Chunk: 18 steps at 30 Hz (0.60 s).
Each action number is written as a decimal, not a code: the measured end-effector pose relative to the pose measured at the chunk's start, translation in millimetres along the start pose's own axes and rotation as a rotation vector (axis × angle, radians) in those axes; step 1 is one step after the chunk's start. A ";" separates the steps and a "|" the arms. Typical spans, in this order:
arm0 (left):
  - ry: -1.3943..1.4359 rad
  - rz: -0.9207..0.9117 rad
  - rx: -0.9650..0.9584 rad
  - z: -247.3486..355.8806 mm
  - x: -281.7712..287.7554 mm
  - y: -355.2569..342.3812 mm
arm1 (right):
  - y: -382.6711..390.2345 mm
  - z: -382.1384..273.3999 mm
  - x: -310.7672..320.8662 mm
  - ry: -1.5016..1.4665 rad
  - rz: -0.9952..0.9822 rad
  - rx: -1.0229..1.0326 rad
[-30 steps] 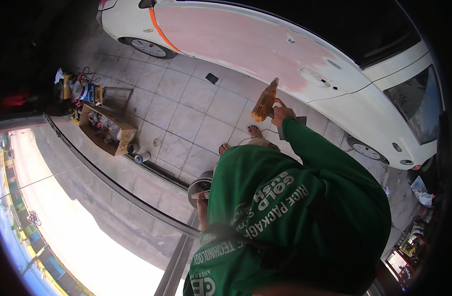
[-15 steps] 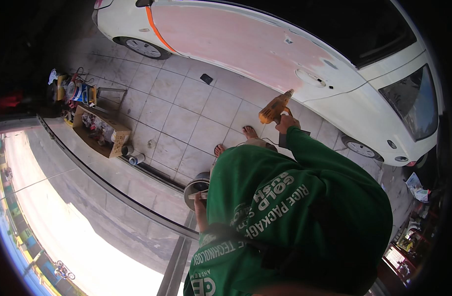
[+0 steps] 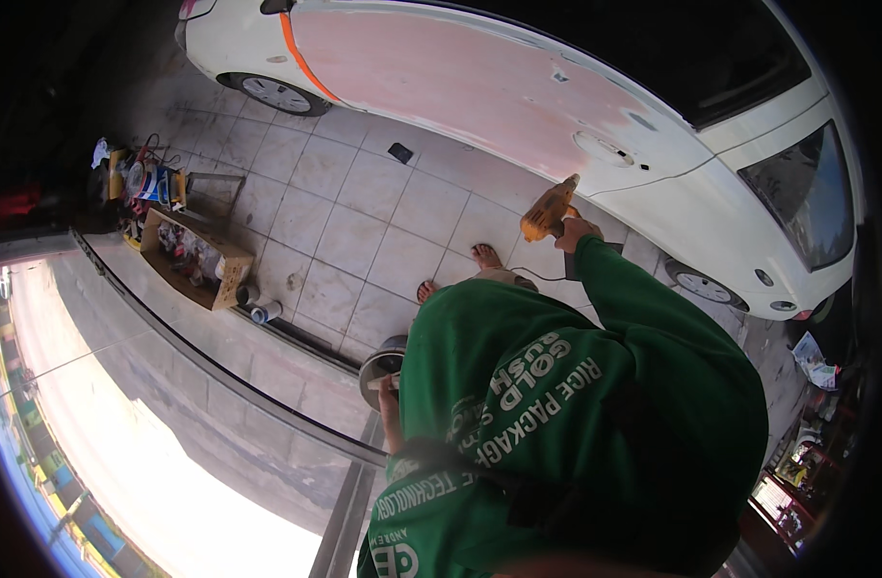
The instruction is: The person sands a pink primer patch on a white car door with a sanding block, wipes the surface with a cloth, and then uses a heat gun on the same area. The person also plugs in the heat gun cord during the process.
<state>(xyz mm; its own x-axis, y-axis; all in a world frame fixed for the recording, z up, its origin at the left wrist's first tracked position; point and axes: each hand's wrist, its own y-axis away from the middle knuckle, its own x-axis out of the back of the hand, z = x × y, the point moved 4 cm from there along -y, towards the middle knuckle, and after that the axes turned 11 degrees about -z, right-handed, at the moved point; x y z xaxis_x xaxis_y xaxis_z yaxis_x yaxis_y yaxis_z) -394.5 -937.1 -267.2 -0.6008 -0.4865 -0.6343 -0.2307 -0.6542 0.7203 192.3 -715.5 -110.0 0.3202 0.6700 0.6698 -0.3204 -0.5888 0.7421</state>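
My right hand (image 3: 578, 232) is wrapped round the grip of an orange heat gun (image 3: 547, 210). Its nozzle points at the lower part of a white car's side panel (image 3: 441, 106), which is coated in patchy pink and white filler. A small gap seems to lie between nozzle and panel. A dark cord trails from the gun toward my legs. Low at my left side, my left hand (image 3: 389, 397) has its fingers closed on something small and pale I cannot make out, beside a round, dark-rimmed object (image 3: 372, 371). My sleeve and body partly hide that hand.
Orange tape (image 3: 304, 60) edges the pink area. A small black item (image 3: 401, 153) lies on the tiled floor (image 3: 354, 231). To the left stand a cardboard box of scraps (image 3: 191, 258), cans (image 3: 265, 311) and a cluttered rack (image 3: 152, 181). A metal rail (image 3: 220, 369) curves along the left.
My right hand has shifted the heat gun slightly to the right along the panel and turned it a little. My left hand has hardly moved.
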 end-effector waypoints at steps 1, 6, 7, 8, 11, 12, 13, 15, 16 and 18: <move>-0.003 0.003 -0.003 -0.2 -0.9 0.6 | -0.6 -1.1 -0.2 0.001 -0.014 0.012; 0.000 0.010 -0.024 -0.7 -3.0 5.2 | 1.2 -14.2 -0.8 0.016 -0.064 0.085; 0.001 0.012 -0.028 -1.6 -2.8 7.4 | 0.7 -18.2 -0.2 0.034 -0.107 0.092; 0.004 0.015 -0.033 -1.5 -2.5 9.0 | -0.9 -22.9 1.3 0.053 -0.149 0.099; 0.012 0.026 -0.050 -5.2 -3.3 14.1 | -9.1 -36.2 3.2 0.135 -0.222 0.137; 0.019 0.029 -0.054 -7.6 -4.0 16.5 | -13.5 -40.4 3.1 0.169 -0.238 0.154; 0.026 0.031 -0.059 -10.3 -5.1 17.6 | -18.2 -45.4 4.3 0.179 -0.228 0.178; 0.031 0.038 -0.066 -12.7 -6.4 20.8 | -28.3 -55.2 6.5 0.193 -0.209 0.225; 0.040 0.038 -0.072 -16.7 -7.9 22.2 | -33.5 -59.0 9.0 0.186 -0.189 0.237; 0.046 0.046 -0.083 -19.7 -10.3 27.0 | -41.7 -74.2 15.6 0.171 -0.150 0.268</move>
<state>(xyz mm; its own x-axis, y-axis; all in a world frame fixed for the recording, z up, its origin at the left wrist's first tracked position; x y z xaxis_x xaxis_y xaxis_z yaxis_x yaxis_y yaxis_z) -379.5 -961.2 -246.7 -0.5732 -0.5416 -0.6149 -0.1383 -0.6757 0.7241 144.5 -646.9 -132.4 0.1852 0.8108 0.5552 -0.0282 -0.5604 0.8277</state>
